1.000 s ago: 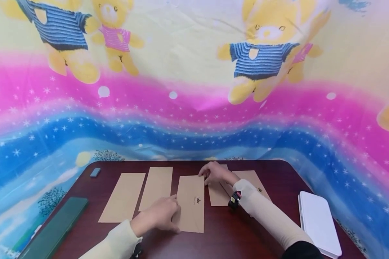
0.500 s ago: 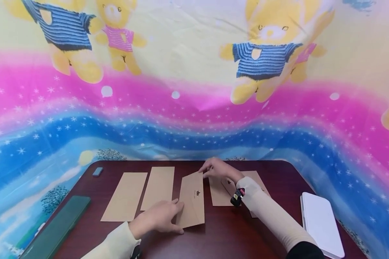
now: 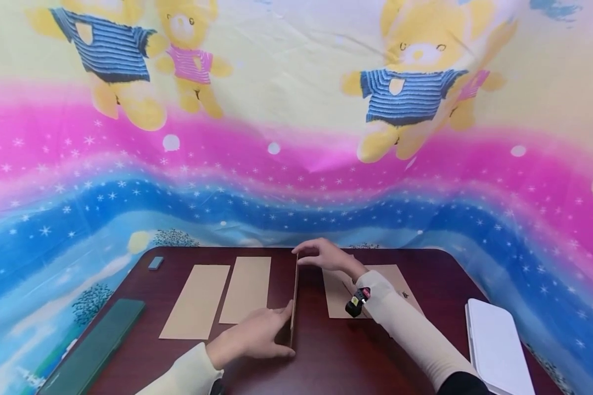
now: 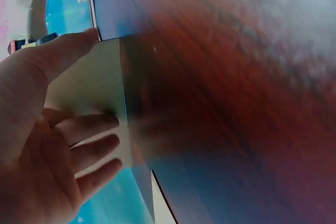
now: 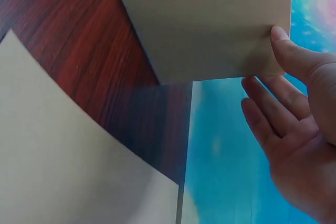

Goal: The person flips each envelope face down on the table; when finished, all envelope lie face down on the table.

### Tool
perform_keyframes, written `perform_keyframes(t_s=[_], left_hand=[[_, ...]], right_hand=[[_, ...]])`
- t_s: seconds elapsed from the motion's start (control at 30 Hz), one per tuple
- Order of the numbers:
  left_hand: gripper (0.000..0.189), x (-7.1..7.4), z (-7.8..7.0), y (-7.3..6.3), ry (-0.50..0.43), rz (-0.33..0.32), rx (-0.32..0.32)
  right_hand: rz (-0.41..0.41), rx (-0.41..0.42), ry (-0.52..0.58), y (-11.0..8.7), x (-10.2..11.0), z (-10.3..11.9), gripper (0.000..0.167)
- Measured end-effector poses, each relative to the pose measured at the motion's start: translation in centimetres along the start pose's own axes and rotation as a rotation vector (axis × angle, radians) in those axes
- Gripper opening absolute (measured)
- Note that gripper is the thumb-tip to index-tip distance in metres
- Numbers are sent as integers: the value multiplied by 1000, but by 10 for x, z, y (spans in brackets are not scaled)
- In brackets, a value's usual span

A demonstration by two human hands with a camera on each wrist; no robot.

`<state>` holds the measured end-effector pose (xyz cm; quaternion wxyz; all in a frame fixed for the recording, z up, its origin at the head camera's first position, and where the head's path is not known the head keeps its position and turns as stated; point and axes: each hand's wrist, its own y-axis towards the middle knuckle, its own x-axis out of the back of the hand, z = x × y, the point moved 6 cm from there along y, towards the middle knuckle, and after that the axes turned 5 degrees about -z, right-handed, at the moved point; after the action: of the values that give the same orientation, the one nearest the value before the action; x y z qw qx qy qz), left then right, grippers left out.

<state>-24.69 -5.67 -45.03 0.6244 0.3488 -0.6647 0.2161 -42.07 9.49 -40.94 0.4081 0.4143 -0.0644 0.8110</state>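
Note:
A brown paper envelope (image 3: 294,296) stands on its long edge, nearly edge-on in the head view. My right hand (image 3: 326,257) pinches its far upper corner. In the right wrist view the thumb lies on the envelope's (image 5: 210,30) face, with the fingers behind its edge. My left hand (image 3: 257,334) is at the near end, fingers fairly straight, touching the left face. The left wrist view shows its thumb at the envelope's (image 4: 86,85) edge. Two plain envelopes (image 3: 194,302) (image 3: 245,288) lie flat on the left; others (image 3: 338,296) lie partly hidden beneath my right arm.
The dark red wooden table (image 3: 336,356) also bears a green case (image 3: 96,345) at left, a small blue-grey block (image 3: 155,263) at the back left, and a white case (image 3: 499,348) at right. A printed bear curtain (image 3: 296,181) hangs behind the table.
The envelope lay flat, its crown mark showing; its right edge has been raised until it stands upright. My right hand has moved up and left with it, while my left hand stays beside it.

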Motion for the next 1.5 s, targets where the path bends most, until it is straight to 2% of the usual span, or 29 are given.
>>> perform_keyframes(t_s=[0.17,0.33,0.5,0.6,0.73,0.97,1.1,1.5], left_hand=[[110,4,-2,-1,17,-81,46],[132,6,-1,-1,-63,-136,125],[145,10,-5,0,-95,-205,105],[137,14,-8,-1,-98,-227,87],[117,21,-10,-2,-125,-259,63],[88,33,-14,0,-123,-381,-10],[81,35,-15,-1,-118,-421,-25],[67,47,-19,2,-129,-476,-65]], right_hand=[[-8,-6,64,4,-6,3,33],[-1,-21,61,3,-8,2,34],[12,-22,61,2,-9,2,35],[18,-14,66,2,-10,1,36],[15,-6,62,2,-10,0,36],[16,3,78,1,-11,-3,37],[10,11,71,1,-10,-5,37],[14,12,94,1,-8,-5,38]])
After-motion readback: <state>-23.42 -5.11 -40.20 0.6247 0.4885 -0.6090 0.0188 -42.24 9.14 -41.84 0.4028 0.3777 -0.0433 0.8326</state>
